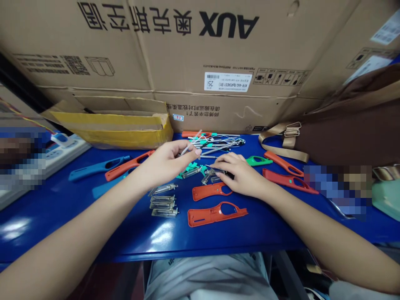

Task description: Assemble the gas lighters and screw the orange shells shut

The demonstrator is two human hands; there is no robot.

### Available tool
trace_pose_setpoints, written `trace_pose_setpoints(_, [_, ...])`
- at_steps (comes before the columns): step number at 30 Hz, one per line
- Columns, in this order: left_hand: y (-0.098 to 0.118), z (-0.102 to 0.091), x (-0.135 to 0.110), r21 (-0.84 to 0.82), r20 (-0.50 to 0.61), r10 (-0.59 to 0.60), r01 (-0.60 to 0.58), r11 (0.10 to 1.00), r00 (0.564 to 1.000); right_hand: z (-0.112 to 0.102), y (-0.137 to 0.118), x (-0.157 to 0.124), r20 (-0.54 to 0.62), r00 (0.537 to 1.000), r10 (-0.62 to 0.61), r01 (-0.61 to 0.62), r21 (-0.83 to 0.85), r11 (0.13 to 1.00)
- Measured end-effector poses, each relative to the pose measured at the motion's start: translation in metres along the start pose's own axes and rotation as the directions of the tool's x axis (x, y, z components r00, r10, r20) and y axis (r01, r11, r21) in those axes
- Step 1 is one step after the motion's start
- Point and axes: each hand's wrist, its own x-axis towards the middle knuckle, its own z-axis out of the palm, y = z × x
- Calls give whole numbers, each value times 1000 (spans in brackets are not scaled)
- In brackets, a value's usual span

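My left hand [167, 162] hovers over the blue table [93, 233], its fingers pinched on a thin white rod [191, 145] that points up and to the right. My right hand [239, 173] lies low on the table, fingers curled over small clear plastic parts [210, 175] beside green clips [190, 167]. Two orange handle shells [215, 213] lie just in front of my right hand. A tangle of metal rods [218, 143] sits behind both hands.
Clear plastic pieces [163, 202] are stacked under my left forearm. Blue [96, 167] and orange [128, 166] shells lie to the left, red [287, 179] and green [258, 160] shells to the right. Large cardboard boxes [200, 62] wall the back. A brown bag [353, 121] stands at the right.
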Motion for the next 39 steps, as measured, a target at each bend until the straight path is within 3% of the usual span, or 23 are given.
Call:
trace_pose_setpoints(2, [-1, 6, 0, -173, 98, -78, 94, 980, 992, -3, -6, 0, -79, 997, 3, 7, 127, 992])
trace_pose_setpoints(4, [-2, 15, 0, -395, 204, -118, 192, 898, 972, -6, -15, 0, -79, 996, 48, -17, 360, 933])
trace_pose_setpoints(6, [-4, 27, -2, -613, 238, -82, 215, 760, 968, -6, -25, -1, 51, 993, 106, -114, 624, 773])
trace_pose_setpoints(8, [-6, 38, -3, -776, 228, -47, 211, 594, 973, -2, -34, -3, 210, 974, 84, -221, 817, 533])
trace_pose_setpoints(10, [-7, 47, -4, -851, 205, -48, 203, 485, 978, 6, -39, -5, 293, 952, 88, -305, 888, 345])
trace_pose_setpoints(12, [-8, 53, -4, -879, 157, -59, 166, 448, 986, 12, -42, -7, 331, 933, 139, -357, 899, 255])
trace_pose_setpoints(15, [-9, 55, -1, -895, 81, -71, 104, 434, 994, 16, -41, -8, 344, 918, 195, -382, 901, 207])
trace_pose_setpoints(19, [-11, 52, 0, -903, 37, -60, 59, 426, 998, 5, -37, -9, 336, 925, 179, -364, 918, 158])
trace_pose_setpoints(22, [-14, 48, -2, -882, 63, -9, 60, 467, 998, -7, -32, -15, 400, 901, 164, -427, 884, 189])
trace_pose_setpoints(27, [-22, 39, -9, -770, 146, -14, 122, 627, 989, -21, -26, -32, 431, 871, 235, -490, 759, 427])
trace_pose_setpoints(29, [-26, 36, -11, -720, 174, -50, 162, 675, 983, -23, -24, -39, 358, 895, 266, -446, 703, 554])
trace_pose_setpoints(33, [-34, 38, -12, -698, 130, -91, 156, 699, 987, -26, -21, -49, 83, 967, 240, -251, 449, 858])
trace_pose_setpoints(35, [-38, 41, -12, -685, 90, -105, 138, 715, 990, -26, -20, -53, -5, 976, 217, -202, 347, 916])
trace_pose_setpoints(39, [-42, 47, -15, -629, 29, -109, 103, 771, 994, -23, -17, -59, -88, 975, 205, -172, 289, 942])
